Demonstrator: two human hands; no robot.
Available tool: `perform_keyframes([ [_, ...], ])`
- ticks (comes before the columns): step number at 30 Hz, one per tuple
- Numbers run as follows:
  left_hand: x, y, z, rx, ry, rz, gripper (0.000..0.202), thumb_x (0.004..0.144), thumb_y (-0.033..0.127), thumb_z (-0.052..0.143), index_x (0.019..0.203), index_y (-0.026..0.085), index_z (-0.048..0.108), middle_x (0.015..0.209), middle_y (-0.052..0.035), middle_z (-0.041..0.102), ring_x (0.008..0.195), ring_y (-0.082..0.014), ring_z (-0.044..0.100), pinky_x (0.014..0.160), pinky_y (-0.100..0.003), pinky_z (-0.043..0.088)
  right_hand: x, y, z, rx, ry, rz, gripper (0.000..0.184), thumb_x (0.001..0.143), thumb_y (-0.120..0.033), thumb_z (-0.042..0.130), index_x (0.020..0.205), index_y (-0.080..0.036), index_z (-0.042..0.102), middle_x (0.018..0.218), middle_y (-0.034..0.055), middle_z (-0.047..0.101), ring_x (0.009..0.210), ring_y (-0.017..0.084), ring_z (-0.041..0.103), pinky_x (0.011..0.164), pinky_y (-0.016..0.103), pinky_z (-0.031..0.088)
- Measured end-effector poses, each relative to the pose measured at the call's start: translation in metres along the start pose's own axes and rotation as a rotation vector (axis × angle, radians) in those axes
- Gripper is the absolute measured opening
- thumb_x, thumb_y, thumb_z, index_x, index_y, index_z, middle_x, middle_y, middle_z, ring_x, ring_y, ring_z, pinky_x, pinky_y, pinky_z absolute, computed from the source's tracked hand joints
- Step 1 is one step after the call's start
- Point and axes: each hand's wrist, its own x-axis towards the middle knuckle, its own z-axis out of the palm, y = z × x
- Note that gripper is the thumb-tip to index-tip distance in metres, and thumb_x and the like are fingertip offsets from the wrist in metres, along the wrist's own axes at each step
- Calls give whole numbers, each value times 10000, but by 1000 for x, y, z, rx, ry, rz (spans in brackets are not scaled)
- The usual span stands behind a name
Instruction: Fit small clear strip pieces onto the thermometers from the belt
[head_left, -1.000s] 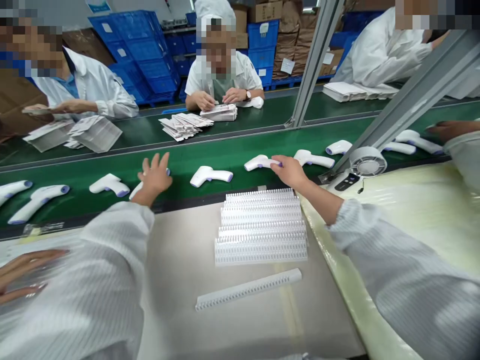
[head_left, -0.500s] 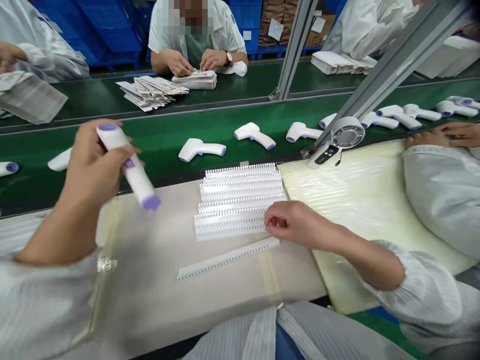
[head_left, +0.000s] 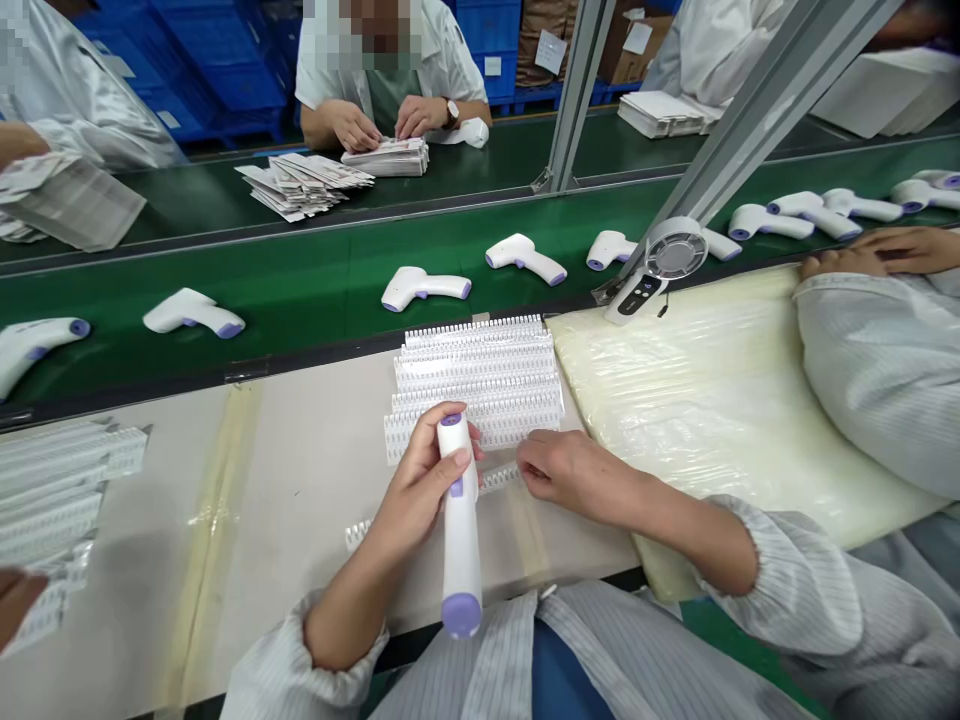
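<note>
Thermometer (head_left: 460,530), white with a purple tip, sits clamped in the left hand (head_left: 416,490), lifted off the green conveyor belt (head_left: 330,290) and held over the surface (head_left: 292,480), tip toward the person. The hands are close but apart; the right hand (head_left: 574,475) lies loosely curled just beside the stacked white plastic strips (head_left: 476,385).

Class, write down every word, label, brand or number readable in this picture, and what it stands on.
No text can be read clearly.
Printed leaflets: too small.
White tag on the brown packaging: blurred.
Dark panel of the white device: too small.
</note>
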Motion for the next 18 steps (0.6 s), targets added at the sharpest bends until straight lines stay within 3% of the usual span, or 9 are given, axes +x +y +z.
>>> perform_keyframes([
  [3,5,-2,0,11,44,-26,484,879,376,729,1277,296,465,1095,-34,559,842,-163,581,673,-271,537,-6,-1,-1,211,96,40,150,858,-59,604,787,-180,655,804,35,698,710,174,630,659,289,466],
  [7,1,-1,10,59,49,-10,454,917,408,692,1288,316,447,1032,-6,550,815,-143,545,696,-253,496,-1,-12,-2,1006,393,80,92,828,-265,750,777,-211,696,888,23,724,794,170,665,714,290,530],
  [10,-3,-1,22,110,56,39,405,923,398,694,1255,302,483,998,8,532,811,-123,508,710,-225,450,13,-26,3,1359,527,90,129,759,-301,824,726,-222,728,932,14,728,800,157,654,721,288,531],
  [13,-6,-2,31,127,57,60,388,926,371,672,1258,303,482,1087,0,533,823,-124,494,714,-228,445,24,-38,11,1451,611,102,83,738,-245,830,702,-239,755,920,3,722,807,151,634,727,279,510],
  [18,-5,-4,34,136,59,73,396,917,317,611,1290,300,475,1214,-23,528,944,-160,520,807,-265,466,25,-43,13,1407,670,122,87,736,-210,804,672,-258,769,909,2,696,881,174,624,810,305,475],
])
